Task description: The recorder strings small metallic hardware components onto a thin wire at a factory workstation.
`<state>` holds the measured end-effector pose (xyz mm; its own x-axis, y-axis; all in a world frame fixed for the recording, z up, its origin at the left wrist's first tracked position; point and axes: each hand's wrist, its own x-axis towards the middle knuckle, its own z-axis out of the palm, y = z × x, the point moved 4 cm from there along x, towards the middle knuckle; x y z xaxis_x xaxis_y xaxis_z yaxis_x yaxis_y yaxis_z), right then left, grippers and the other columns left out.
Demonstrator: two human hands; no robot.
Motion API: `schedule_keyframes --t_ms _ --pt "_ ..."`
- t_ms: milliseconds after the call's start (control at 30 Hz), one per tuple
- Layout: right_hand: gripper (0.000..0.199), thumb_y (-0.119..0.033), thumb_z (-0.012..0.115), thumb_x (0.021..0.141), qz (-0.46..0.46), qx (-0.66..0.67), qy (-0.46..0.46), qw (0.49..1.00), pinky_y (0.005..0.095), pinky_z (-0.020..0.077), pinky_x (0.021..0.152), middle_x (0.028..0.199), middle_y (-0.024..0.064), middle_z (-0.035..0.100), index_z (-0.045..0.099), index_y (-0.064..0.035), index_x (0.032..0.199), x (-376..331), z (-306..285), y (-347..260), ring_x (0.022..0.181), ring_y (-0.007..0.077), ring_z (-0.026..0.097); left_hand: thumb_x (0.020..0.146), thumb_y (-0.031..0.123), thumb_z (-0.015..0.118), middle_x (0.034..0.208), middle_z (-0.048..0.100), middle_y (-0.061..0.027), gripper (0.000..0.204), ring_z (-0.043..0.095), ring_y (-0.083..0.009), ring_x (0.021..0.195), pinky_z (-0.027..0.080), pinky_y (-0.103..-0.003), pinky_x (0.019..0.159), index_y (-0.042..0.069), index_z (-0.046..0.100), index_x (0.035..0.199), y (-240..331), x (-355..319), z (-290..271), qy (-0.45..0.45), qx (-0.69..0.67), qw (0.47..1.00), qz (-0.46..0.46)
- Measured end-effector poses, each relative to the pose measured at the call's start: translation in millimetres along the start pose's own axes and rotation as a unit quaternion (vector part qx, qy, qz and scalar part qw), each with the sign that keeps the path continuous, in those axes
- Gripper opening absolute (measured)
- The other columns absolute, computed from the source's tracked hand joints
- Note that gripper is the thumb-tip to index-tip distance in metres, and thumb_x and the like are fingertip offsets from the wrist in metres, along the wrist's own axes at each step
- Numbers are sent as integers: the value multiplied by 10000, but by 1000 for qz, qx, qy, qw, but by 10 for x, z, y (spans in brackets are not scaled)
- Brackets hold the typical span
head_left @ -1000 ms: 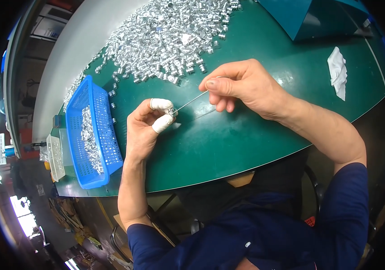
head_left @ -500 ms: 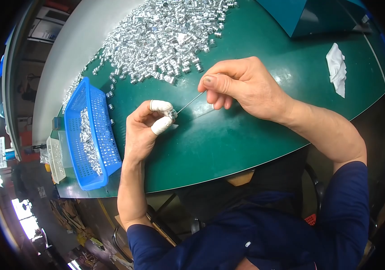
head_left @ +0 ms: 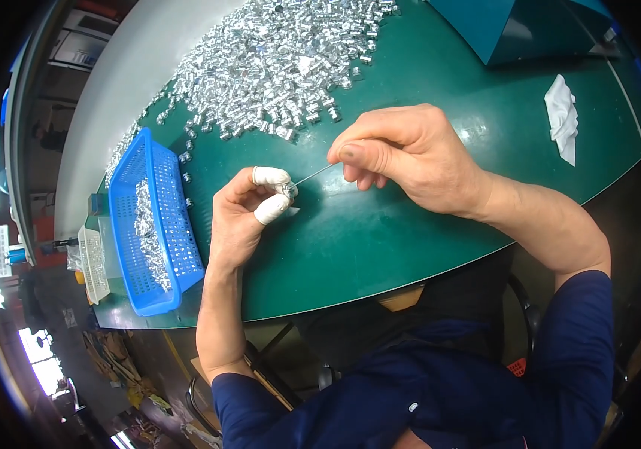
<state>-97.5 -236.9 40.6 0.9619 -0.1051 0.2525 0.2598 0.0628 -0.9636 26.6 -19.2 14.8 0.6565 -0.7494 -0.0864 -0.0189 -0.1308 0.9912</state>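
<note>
Curved work table with a glossy dark green top [head_left: 388, 243], pale grey toward the far left, in a dim, cluttered room. On it, at the far side, a broad heap of small silvery metal fittings [head_left: 275, 78], loose strays along its left edge. Far right, an angular teal box [head_left: 519, 34] with flat sides. Left, an oblong blue perforated plastic basket [head_left: 180, 243], partly filled with similar silvery pieces; just beyond its left side, a smaller white perforated basket [head_left: 96, 266]. Right hand [head_left: 414, 157], bare, thumb and forefinger pinched together, other fingers curled, gripping a thin, straight metal rod. Left hand [head_left: 238, 213], closed in a pinch on a single small metal piece, white covers [head_left: 271, 209] on thumb and forefinger. Right of the hands, well apart, a crumpled white cloth [head_left: 561, 120]. Thin, straight metal rod [head_left: 314, 175], slanting down leftward to the held piece; whether its tip enters cannot be told. Single small metal piece [head_left: 287, 189], silvery, above the table between the left fingertips, partly hidden.
</note>
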Motion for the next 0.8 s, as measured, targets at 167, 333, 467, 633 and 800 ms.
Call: schedule_keyframes --t_ms 167,333,467,633,800 --pt "223 -181 603 1018 -39 -18 -15 999 221 501 587 818 51 687 737 -3 1007 5 7 -19 690 98 650 854 -36 733 967 688 -38 237 663 -127 895 597 -306 799 21 688 1080 -6 7 1 0 2 1000 1" --pt "221 -172 606 1015 -70 -29 -15 997 224 500 574 817 58 687 734 9 1004 1 16 -27 672 104 646 855 -42 732 965 682 -31 235 659 -123 892 595 -297 798 20 692 1079 2 -7 10 0 1 1000 -2" --pt "206 -157 613 1009 -84 -41 -24 995 225 498 564 823 62 689 732 10 996 -12 38 -9 659 109 643 855 -42 733 969 679 -30 235 656 -121 889 592 -295 795 18 693 1079 -14 -12 23 1 4 1000 -8" --pt "196 -152 612 1009 -61 -48 -25 997 227 503 567 810 57 692 732 0 984 8 14 -28 667 102 647 849 -38 742 974 679 -30 241 654 -121 885 588 -297 792 15 694 1079 -21 2 25 -3 11 1000 -15" --pt "214 -168 601 1016 -7 -43 -13 999 225 509 582 796 54 694 729 1 983 34 -15 5 681 97 654 847 -35 747 970 681 -31 245 653 -120 881 579 -287 797 14 694 1081 -11 13 17 0 6 1000 -16"
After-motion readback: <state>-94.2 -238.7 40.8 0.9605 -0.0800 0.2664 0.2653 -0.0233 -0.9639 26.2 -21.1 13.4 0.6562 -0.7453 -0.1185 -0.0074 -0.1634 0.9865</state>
